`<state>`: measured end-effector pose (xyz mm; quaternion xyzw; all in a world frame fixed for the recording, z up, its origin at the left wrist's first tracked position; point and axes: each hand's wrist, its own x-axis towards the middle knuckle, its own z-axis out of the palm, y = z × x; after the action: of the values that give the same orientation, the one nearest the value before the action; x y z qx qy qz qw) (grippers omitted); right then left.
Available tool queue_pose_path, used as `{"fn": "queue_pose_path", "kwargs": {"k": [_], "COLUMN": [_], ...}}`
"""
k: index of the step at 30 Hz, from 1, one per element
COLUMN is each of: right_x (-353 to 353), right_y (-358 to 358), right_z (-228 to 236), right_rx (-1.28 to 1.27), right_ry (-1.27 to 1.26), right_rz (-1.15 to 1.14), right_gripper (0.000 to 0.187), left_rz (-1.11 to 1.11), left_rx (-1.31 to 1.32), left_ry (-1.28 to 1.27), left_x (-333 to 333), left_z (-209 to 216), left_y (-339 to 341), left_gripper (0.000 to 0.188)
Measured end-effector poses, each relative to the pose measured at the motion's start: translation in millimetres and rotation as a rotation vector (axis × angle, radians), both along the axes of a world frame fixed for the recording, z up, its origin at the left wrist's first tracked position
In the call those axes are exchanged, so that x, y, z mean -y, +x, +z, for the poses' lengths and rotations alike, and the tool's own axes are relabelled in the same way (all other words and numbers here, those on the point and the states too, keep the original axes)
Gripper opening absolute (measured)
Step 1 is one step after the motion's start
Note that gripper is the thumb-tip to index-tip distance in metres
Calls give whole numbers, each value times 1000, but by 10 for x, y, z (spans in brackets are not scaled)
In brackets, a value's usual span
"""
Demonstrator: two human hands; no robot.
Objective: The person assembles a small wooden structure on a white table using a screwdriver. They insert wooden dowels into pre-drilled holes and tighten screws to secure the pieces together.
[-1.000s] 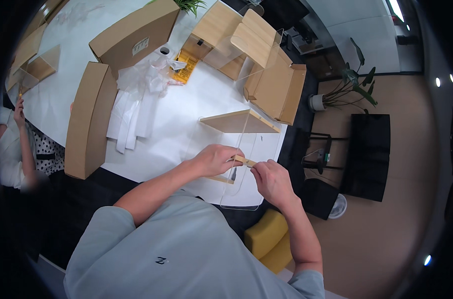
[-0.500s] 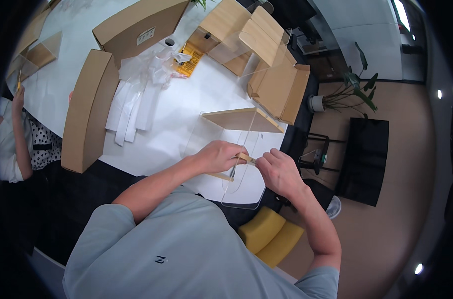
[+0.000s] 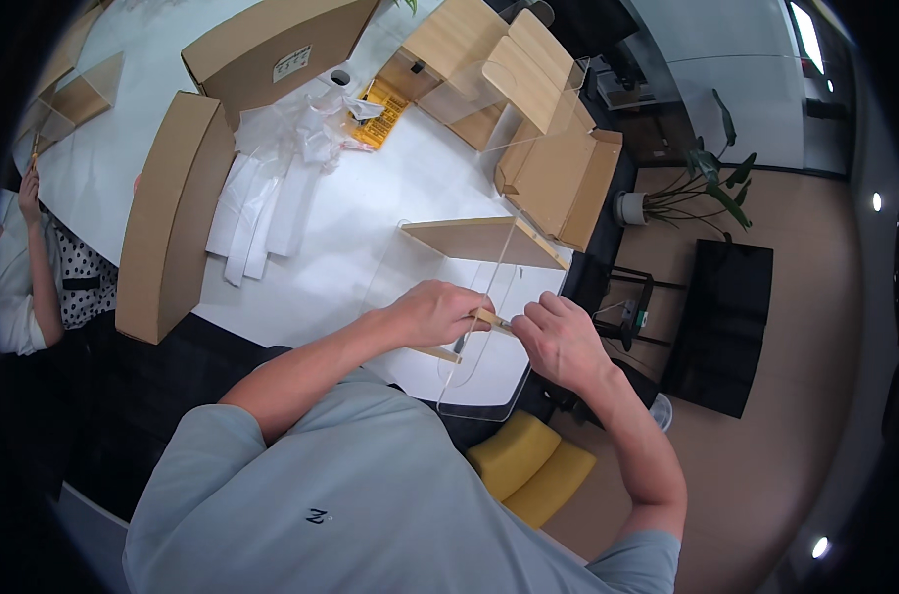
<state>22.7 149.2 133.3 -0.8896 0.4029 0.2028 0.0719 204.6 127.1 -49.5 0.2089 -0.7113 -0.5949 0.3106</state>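
Observation:
Beside the table's near right edge stands a partly joined piece of clear plastic panels [image 3: 456, 391] and pale wooden boards [image 3: 484, 238]. My left hand [image 3: 434, 313] closes around a narrow wooden piece [image 3: 486, 317] at the clear panel. Just right of it, my right hand [image 3: 560, 342] is closed, its fingers bunched at a small metallic bit that meets the wood's end. Whatever lies inside the right fist is hidden by the fingers.
Open cardboard boxes [image 3: 172, 218] stand at left, beside white foam strips [image 3: 261, 213] and plastic wrap. A yellow packet [image 3: 381, 114] lies farther back. A similar wood-and-clear unit [image 3: 459, 59] stands behind. A yellow chair [image 3: 528, 465] is below the table. Another person's hand [image 3: 31, 190] is far left.
My hands keep their hold on the same spot, with the right wrist shifted slightly. The view has moved a little. At far left, the other person's hand has shifted slightly.

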Motion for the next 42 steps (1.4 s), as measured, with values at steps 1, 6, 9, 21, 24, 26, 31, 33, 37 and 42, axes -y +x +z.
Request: {"fn": "queue_pose_path", "kwargs": {"k": [1, 6, 9, 21, 24, 26, 31, 33, 37, 42], "right_x": [9, 71, 123, 319, 324, 278, 88, -16, -124, -105], "right_y": [-6, -13, -14, 68, 70, 56, 62, 86, 172, 195], "right_z": [-1, 34, 42, 27, 13, 2, -80, -141, -203, -222], "right_rx": [1, -38, -55, -100, -123, -136, -22, 34, 77, 265], "right_ry": [-2, -2, 10, 88, 148, 201, 205, 154, 127, 180], "right_rz": [18, 151, 237, 439, 356, 244, -121, -270, -512, -819], "right_gripper": [5, 7, 7, 13, 11, 9, 6, 6, 12, 23], "left_rz": [-4, 1, 6, 70, 64, 53, 95, 111, 105, 110], "left_rx": [0, 3, 2, -69, -58, -59, -134, -135, -158, -174], "left_ry": [0, -9, -19, -15, -17, -4, 50, 46, 62, 37], "left_x": [1, 5, 0, -80, -74, -70, -76, -28, -15, -17], "left_z": [-4, -9, -11, -100, -93, -93, -122, -87, -97, -109], "left_y": [-1, -8, -13, -65, -55, -51, -79, -65, -103, -167], "left_gripper": [19, 19, 19, 20, 19, 19, 17, 16, 14, 14]}}
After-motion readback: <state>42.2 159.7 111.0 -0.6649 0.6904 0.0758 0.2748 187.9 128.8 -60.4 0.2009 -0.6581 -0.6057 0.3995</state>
